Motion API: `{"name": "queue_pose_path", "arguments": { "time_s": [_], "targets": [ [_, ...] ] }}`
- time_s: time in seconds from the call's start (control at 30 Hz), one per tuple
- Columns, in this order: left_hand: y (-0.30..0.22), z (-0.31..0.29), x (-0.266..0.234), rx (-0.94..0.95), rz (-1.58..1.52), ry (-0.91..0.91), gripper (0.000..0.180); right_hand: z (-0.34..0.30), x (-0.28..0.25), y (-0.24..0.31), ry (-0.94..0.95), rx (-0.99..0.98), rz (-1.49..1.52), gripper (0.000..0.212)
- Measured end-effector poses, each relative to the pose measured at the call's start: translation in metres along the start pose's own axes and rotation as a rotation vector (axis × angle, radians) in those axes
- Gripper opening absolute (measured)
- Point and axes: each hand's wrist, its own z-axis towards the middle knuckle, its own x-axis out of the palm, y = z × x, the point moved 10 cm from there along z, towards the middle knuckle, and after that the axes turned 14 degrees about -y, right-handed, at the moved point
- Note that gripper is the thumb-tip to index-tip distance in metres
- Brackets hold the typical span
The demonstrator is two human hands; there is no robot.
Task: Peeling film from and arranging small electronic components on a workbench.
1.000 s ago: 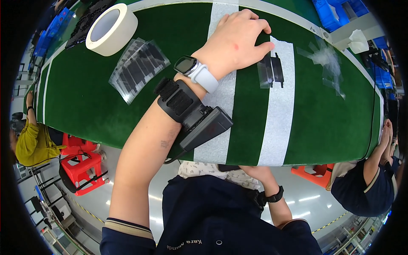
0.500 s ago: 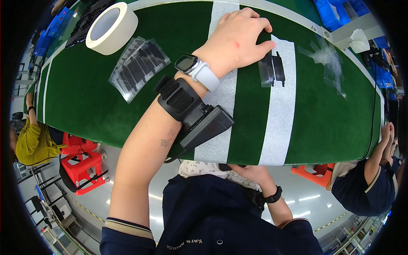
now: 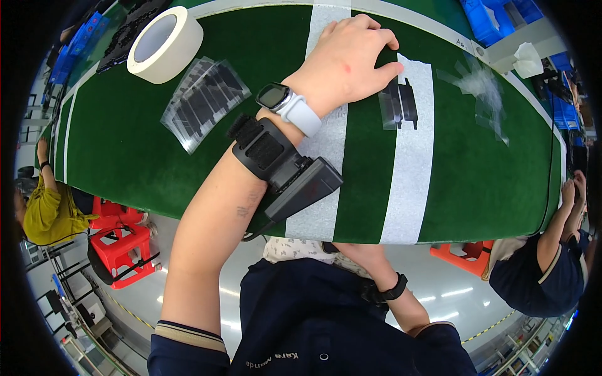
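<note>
My left hand (image 3: 349,59) lies over the upper end of the left white tape strip (image 3: 316,203), fingers curved and thumb apart, with nothing visible in it. Its thumb reaches close to two black strips with clear film (image 3: 406,103) at the top of the right white tape strip (image 3: 407,188). My right hand (image 3: 360,253) is low by my lap, under the table's near edge. A small dark object (image 3: 330,247) shows beside it; its fingers are hidden, so a grip cannot be made out.
A cream tape roll (image 3: 165,45) stands left on the green table (image 3: 125,150), beside fanned clear sheets with black strips (image 3: 205,100). Crumpled clear film (image 3: 481,94) lies right. Red stools (image 3: 122,250) and co-workers sit at both sides; blue bins (image 3: 495,19) stand at the back right.
My right hand has shifted slightly left and down toward my lap, and its wrist has come nearer my body. My left hand stays almost in place.
</note>
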Motion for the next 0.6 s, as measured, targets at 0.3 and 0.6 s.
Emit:
{"name": "queue_pose_path", "arguments": {
  "time_s": [0.3, 0.6],
  "targets": [
    [0.001, 0.0, 0.0, -0.016, 0.005, 0.009, 0.031, -0.005, -0.002, -0.007, 0.084, 0.088, 0.05, 0.029],
    [0.001, 0.0, 0.0, -0.009, 0.013, -0.003, 0.031, -0.01, 0.003, -0.015, 0.139, 0.122, 0.013, 0.026]
  ]
}}
